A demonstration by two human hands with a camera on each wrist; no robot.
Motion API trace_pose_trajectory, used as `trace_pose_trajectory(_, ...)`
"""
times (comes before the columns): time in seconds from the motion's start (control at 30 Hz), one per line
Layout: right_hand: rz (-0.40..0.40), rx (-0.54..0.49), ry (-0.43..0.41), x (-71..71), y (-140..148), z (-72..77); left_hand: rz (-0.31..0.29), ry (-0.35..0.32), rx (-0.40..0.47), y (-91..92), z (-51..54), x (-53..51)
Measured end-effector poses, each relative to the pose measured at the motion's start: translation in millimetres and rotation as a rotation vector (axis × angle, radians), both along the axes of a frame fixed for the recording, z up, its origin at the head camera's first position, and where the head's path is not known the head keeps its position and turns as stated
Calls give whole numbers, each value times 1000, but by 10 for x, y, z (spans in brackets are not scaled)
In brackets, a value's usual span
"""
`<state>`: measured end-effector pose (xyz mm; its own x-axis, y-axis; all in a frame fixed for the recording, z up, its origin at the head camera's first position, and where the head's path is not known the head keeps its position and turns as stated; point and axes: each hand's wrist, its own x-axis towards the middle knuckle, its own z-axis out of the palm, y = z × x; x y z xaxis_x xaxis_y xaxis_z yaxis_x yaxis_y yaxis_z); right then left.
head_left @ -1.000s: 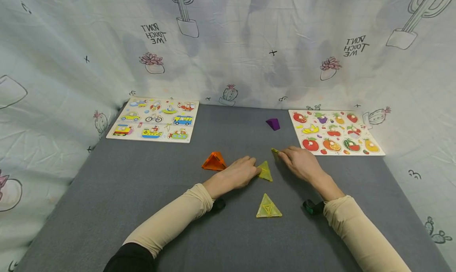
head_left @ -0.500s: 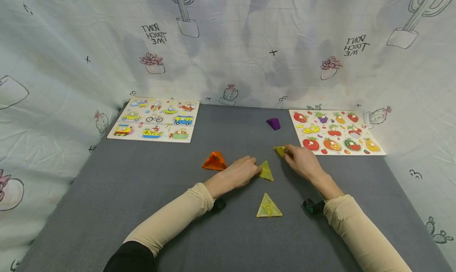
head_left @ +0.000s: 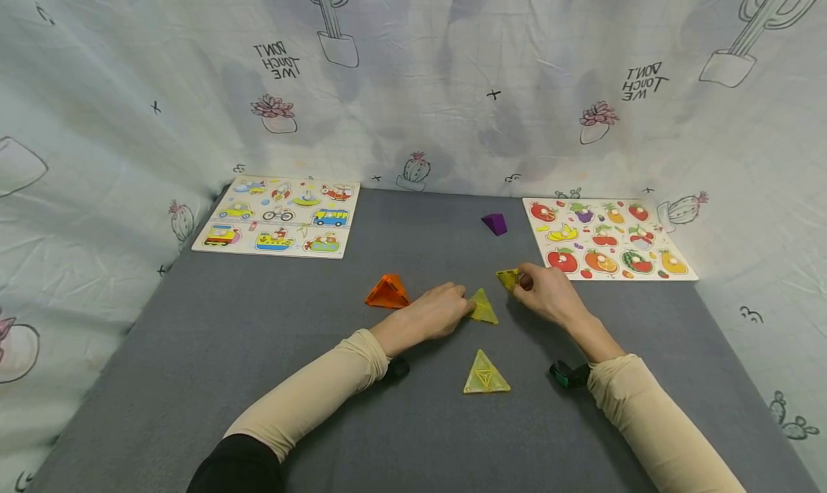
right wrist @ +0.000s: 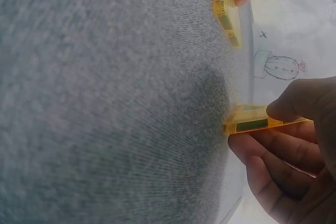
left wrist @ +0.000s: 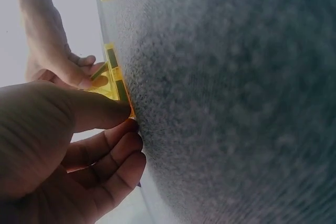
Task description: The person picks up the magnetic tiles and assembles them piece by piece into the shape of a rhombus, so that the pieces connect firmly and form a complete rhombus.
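Note:
My left hand (head_left: 428, 312) pinches the left corner of a translucent yellow magnetic triangle tile (head_left: 484, 308) lying on the grey cloth. In the left wrist view, thumb and fingertips close on that tile's edge (left wrist: 122, 92). To the right, my right hand (head_left: 549, 293) pinches a second yellow triangle tile (head_left: 507, 278) between thumb and fingers. The right wrist view has this tile (right wrist: 253, 124) tilted, one end at or just above the cloth; contact is hard to tell. A third yellow triangle tile (head_left: 486, 375) lies flat nearer the front, apart from both hands.
An orange pyramid (head_left: 388, 292) of tiles stands just left of my left hand. Farther back sits a small purple block (head_left: 495, 224). A vehicle picture board (head_left: 278, 217) lies back left and a fruit picture board (head_left: 610, 239) back right, close to my right hand.
The tile in my right hand has turned from nearly edge-on to showing more of its face. The tile under my left hand has shifted very slightly; the left hand has hardly moved.

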<state>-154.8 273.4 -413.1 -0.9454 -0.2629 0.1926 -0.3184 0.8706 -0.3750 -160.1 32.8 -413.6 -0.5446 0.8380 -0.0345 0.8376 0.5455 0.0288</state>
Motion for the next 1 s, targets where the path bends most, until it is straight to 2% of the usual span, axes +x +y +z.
trace_pose_trajectory(0.13, 4, -10, -7, 12, -1, -10, -3, -21, 35, -9, 6, -5)
trace_pose_trajectory(0.3, 22, -23, -30, 36, -8, -5, -14, -14, 58, 0, -10, -10)
trace_pose_trajectory(0.53, 31, -35, -46, 54, -18, -1, -33, 20, 54, 19, -22, -7)
trace_pose_trajectory(1.0, 36, -51, -40, 76, -72, -7, -40, -1, 51, 23, -24, -17)
